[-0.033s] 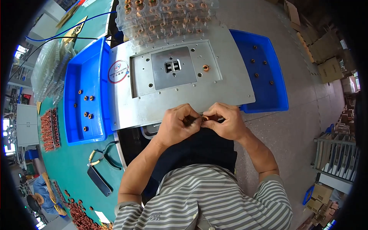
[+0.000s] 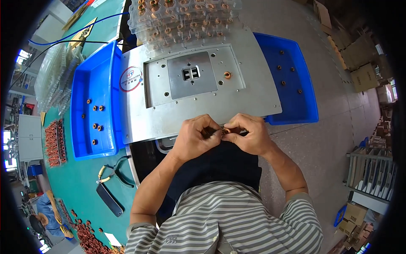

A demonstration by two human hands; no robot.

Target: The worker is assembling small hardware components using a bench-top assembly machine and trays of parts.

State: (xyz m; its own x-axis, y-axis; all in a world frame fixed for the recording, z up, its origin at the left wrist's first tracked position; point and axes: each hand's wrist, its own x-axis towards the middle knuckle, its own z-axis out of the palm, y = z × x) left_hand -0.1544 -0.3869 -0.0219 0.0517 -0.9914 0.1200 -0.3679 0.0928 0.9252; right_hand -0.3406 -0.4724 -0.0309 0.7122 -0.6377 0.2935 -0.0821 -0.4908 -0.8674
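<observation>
Between the fingertips of both hands is a small copper-wound ring coil (image 2: 225, 131), mostly covered by the fingers. My left hand (image 2: 198, 137) is closed, pinching its left side. From the right, my right hand (image 2: 249, 133) grips it between thumb and forefinger. Both hands are just off the near edge of a silver metal plate (image 2: 203, 111). Set into that plate is a darker square block (image 2: 179, 84) with a small slotted opening (image 2: 190, 74) in its middle. Another copper coil (image 2: 227, 75) lies by itself on the plate, right of the block.
Blue trays, one at left (image 2: 79, 122) and one at right (image 2: 311, 93), hold several coils. Clear plastic trays (image 2: 186, 25) of coils are stacked at the plate's far side. Pliers (image 2: 120, 173) and a phone (image 2: 109, 200) lie on the green table (image 2: 80, 182). Another person (image 2: 48, 213) sits far left.
</observation>
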